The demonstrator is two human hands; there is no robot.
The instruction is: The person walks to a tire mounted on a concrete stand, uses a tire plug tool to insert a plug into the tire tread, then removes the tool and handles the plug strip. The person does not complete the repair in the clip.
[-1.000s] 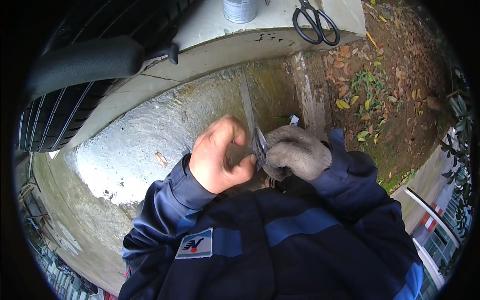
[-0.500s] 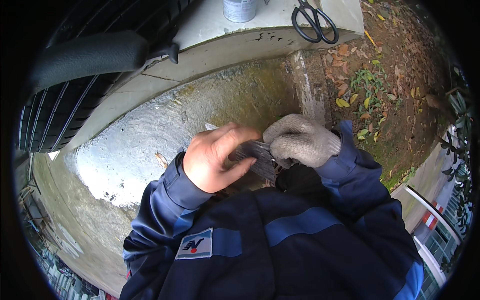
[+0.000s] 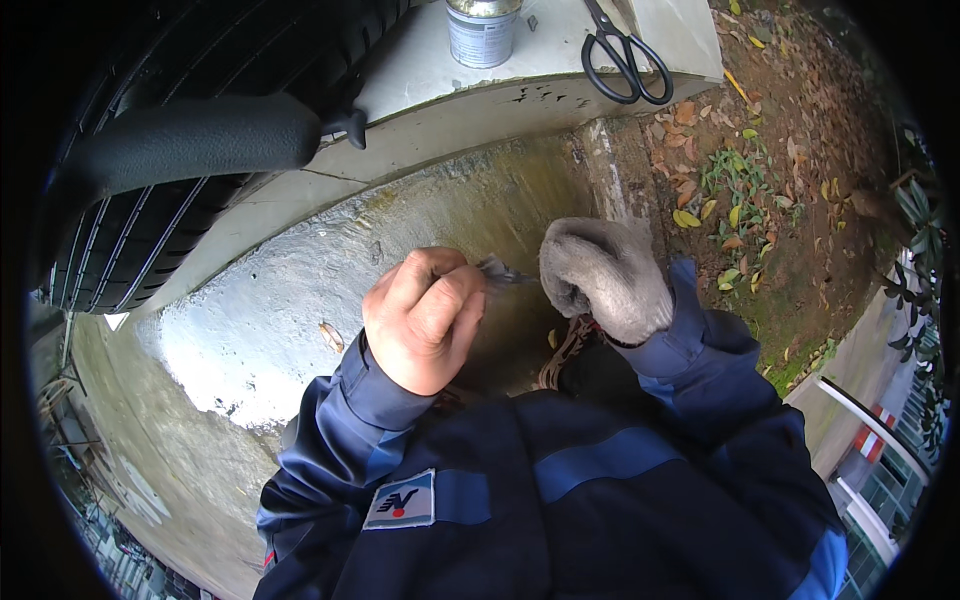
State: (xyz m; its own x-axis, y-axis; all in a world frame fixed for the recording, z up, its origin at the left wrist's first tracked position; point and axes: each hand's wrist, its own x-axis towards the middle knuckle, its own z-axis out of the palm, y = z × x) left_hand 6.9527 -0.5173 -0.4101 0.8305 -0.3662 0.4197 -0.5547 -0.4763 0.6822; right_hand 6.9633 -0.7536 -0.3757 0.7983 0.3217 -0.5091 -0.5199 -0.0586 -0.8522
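Note:
My left hand (image 3: pixel 422 315), bare, is closed with the fingers curled in. A thin, crumpled greyish film (image 3: pixel 497 270) sticks out of it toward the right, narrowing to a dark tip near the other hand. My right hand (image 3: pixel 608 280), in a grey knitted glove, is curled shut just across from it. What the glove holds, if anything, is hidden by its folded fingers. Both hands are in front of my body, above the wet concrete.
A large tyre (image 3: pixel 150 245) and a black textured handle (image 3: pixel 200 145) fill the upper left. On the pale ledge (image 3: pixel 400 75) are a metal can (image 3: pixel 482 38) and black-handled scissors (image 3: pixel 628 65). Leaf-strewn soil (image 3: pixel 775 150) lies to the right.
My hands have moved apart. The dark flat ribbed piece between them no longer shows; a crumpled film now protrudes from my left fist. The view has shifted slightly.

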